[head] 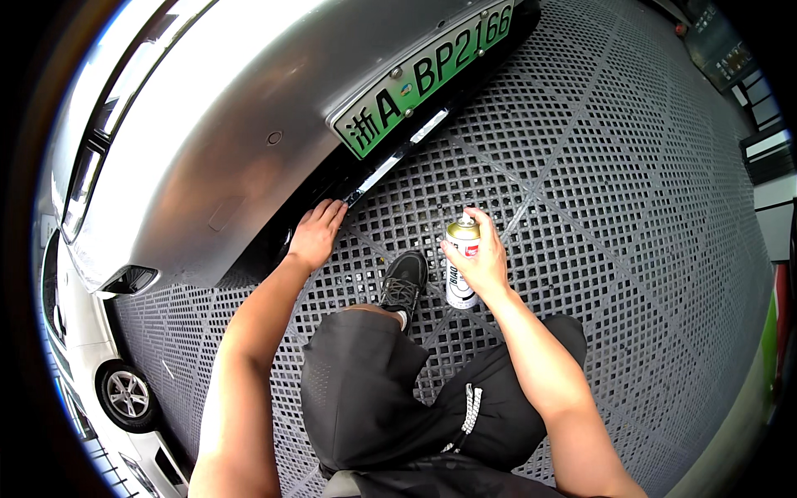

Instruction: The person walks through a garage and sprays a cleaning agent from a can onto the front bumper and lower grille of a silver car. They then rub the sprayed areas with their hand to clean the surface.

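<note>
The silver-grey bumper (249, 143) of a car fills the upper left, with black lower trim (429, 124) under it. My left hand (315, 233) rests with extended fingers against the trim's lower lip; its thumb is hidden. Well to the right, my right hand (482, 258) is wrapped around a white aerosol spray can (459, 283) with a gold-coloured top. The can is roughly upright, and my index finger lies at its white nozzle (465, 218). No spray is visible. A green licence plate (429, 75) is fixed to the bumper with bolts.
Grey perforated plastic floor tiles (610, 205) lie below. My black shoe (405, 283) and bent knees are close under my hands. A white car with a spoked wheel (126, 393) stands at left. Dark equipment (716, 53) lines the far upper right.
</note>
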### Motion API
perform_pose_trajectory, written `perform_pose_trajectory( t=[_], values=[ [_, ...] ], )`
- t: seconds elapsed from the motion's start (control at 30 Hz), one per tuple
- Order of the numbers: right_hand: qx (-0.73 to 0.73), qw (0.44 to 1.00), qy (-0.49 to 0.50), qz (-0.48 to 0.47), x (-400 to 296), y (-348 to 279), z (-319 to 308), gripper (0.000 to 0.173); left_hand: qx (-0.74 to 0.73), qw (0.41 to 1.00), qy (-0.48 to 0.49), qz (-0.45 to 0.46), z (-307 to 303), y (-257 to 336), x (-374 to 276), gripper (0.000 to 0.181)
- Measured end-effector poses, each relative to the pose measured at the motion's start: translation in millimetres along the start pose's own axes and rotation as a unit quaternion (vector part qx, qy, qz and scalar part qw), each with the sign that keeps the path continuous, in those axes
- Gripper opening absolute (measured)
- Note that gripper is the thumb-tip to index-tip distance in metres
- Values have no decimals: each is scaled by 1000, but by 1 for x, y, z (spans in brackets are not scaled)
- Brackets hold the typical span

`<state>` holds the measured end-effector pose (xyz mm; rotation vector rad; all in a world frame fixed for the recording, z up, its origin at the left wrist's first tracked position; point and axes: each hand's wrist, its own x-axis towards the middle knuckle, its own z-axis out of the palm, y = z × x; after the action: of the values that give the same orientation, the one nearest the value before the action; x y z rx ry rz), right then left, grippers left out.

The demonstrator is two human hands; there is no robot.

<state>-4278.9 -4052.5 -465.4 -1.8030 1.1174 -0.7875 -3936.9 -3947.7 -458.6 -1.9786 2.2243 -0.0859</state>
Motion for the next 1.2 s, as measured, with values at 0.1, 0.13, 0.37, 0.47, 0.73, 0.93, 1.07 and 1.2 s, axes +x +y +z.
perform_pose_trajectory(
  t=[0.1,0.13,0.37,0.47,0.73,0.93,1.07,1.2],
  values=[
    [3,1000,-8,-9,1,-3,1,71,-2,999,33,12,11,-9,-13,60],
    [2,1000,-8,-11,0,-4,0,70,1,999,32,15,12,-10,-16,59],
    [-7,1000,-5,-12,-1,-3,-4,70,14,1000,14,20,10,-11,-16,60],
    [-9,1000,3,-24,-1,-3,-3,69,14,999,28,17,11,-7,-16,59],
    [-13,999,-11,-36,-9,-3,1,70,19,999,38,21,9,9,16,64],
    [-25,998,19,-50,-9,2,-3,71,25,999,17,27,15,-11,-20,63],
    [-6,998,10,-56,-15,2,-8,70,30,998,42,29,18,-11,2,64],
    [-12,1000,7,-27,-16,-2,-17,69,28,998,41,35,20,-6,-7,61]
  ],
)
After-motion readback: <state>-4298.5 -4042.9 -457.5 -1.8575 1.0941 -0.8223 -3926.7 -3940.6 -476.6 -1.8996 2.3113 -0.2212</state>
